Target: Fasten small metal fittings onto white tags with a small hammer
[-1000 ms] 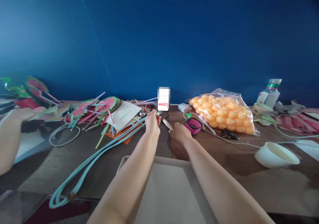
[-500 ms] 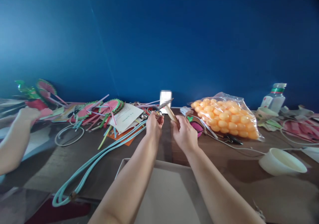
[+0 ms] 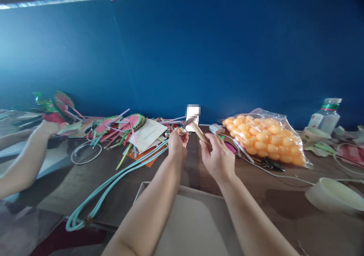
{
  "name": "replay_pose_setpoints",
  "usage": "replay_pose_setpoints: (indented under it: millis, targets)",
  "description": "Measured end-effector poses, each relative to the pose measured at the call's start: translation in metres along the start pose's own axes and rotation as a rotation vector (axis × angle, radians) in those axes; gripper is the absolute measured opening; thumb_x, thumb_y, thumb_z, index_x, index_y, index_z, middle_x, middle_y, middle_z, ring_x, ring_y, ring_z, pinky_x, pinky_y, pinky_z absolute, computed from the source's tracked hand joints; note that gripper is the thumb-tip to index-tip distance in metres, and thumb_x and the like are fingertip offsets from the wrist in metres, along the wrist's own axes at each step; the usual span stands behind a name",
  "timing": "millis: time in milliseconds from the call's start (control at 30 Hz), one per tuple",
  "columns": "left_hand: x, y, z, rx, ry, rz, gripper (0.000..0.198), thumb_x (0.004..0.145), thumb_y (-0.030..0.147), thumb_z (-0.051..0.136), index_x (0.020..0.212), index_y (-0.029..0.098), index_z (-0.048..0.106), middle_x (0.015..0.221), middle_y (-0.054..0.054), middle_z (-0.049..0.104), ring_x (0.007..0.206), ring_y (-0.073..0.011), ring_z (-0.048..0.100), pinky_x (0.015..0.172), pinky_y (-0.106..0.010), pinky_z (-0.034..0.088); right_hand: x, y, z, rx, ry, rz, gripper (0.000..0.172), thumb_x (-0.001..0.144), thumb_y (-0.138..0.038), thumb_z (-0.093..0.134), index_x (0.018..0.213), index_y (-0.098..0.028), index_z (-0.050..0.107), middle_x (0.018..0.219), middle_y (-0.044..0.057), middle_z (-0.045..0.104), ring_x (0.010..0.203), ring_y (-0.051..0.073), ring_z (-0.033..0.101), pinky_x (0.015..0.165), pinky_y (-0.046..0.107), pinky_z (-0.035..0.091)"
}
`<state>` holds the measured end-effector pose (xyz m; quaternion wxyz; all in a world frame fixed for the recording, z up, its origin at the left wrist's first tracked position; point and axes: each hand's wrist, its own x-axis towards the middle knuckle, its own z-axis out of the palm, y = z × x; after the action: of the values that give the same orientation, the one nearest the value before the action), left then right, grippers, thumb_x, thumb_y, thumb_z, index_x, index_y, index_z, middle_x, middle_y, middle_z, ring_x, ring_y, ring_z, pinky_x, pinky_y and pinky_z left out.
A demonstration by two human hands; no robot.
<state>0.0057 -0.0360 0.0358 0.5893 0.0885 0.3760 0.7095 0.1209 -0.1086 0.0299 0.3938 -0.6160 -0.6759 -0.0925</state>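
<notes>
My right hand (image 3: 218, 155) is wrapped round the wooden handle of a hammer (image 3: 200, 132). The dark hammer head lies toward the upper left, close above my left hand. In the fingers of my left hand (image 3: 176, 144) is a small shiny metallic thing (image 3: 182, 130), partly hidden by the fingers; its kind I cannot make out. I cannot tell whether the hammer head touches it. Just left of that hand runs a bundle of light blue tubes or cords (image 3: 119, 178), and a white blurred-out patch (image 3: 192, 113) stands behind the hammer.
Pink and green paper fans (image 3: 132, 122) and a sheet of paper (image 3: 149, 134) lie to the left. On the right are a bag of orange balls (image 3: 264, 136), a bottle (image 3: 325, 115) and a paper cup (image 3: 335, 195). Below my forearms sits a box (image 3: 196, 218). Another person's arm (image 3: 31, 157) reaches in.
The view has swung a little left, so things sit farther right. My right hand has shifted right from my left, and the hammer handle now slants flatter. Both hands keep their holds.
</notes>
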Motion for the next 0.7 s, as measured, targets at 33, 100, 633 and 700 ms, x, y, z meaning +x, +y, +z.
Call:
replay_pose_setpoints:
  millis: [33, 100, 633, 700]
  targets:
    - [0.0005, 0.0000, 0.0000, -0.006, -0.006, 0.010, 0.011, 0.084, 0.019, 0.048, 0.074, 0.016, 0.053, 0.072, -0.003, 0.057, 0.060, -0.0081, 0.057, 0.058, -0.019, 0.049, -0.0002, -0.0001, -0.0005, -0.004, -0.006, -0.002, 0.029, 0.090, -0.037, 0.043, 0.112, -0.023, 0.057, 0.100, 0.006, 0.064, 0.081, 0.017, 0.059, 0.056, 0.025, 0.031]
    - [0.0014, 0.0000, 0.0002, -0.022, -0.005, 0.017, 0.013, 0.085, 0.019, 0.048, 0.074, 0.016, 0.052, 0.071, -0.003, 0.056, 0.060, -0.0084, 0.057, 0.059, -0.020, 0.050, -0.0003, 0.0003, -0.0005, -0.016, -0.033, 0.003, 0.027, 0.089, -0.036, 0.046, 0.110, -0.024, 0.057, 0.099, 0.005, 0.064, 0.079, 0.016, 0.059, 0.055, 0.025, 0.030]
    - [-0.0012, -0.0010, 0.0009, -0.062, -0.029, 0.034, 0.001, 0.083, 0.016, 0.053, 0.084, 0.016, 0.053, 0.072, -0.002, 0.056, 0.061, -0.0099, 0.059, 0.061, -0.024, 0.053, -0.0013, 0.0027, 0.0024, 0.005, -0.023, 0.017, 0.024, 0.088, -0.033, 0.050, 0.109, -0.024, 0.057, 0.096, 0.003, 0.064, 0.078, 0.014, 0.058, 0.054, 0.024, 0.029]
    - [-0.0016, -0.0010, 0.0009, -0.062, -0.037, 0.034, 0.001, 0.083, 0.016, 0.052, 0.083, 0.016, 0.053, 0.073, -0.002, 0.056, 0.060, -0.0092, 0.058, 0.060, -0.023, 0.052, -0.0014, 0.0025, 0.0030, 0.008, 0.000, 0.013, 0.024, 0.088, -0.033, 0.050, 0.110, -0.024, 0.056, 0.097, 0.002, 0.064, 0.079, 0.014, 0.058, 0.055, 0.024, 0.029]
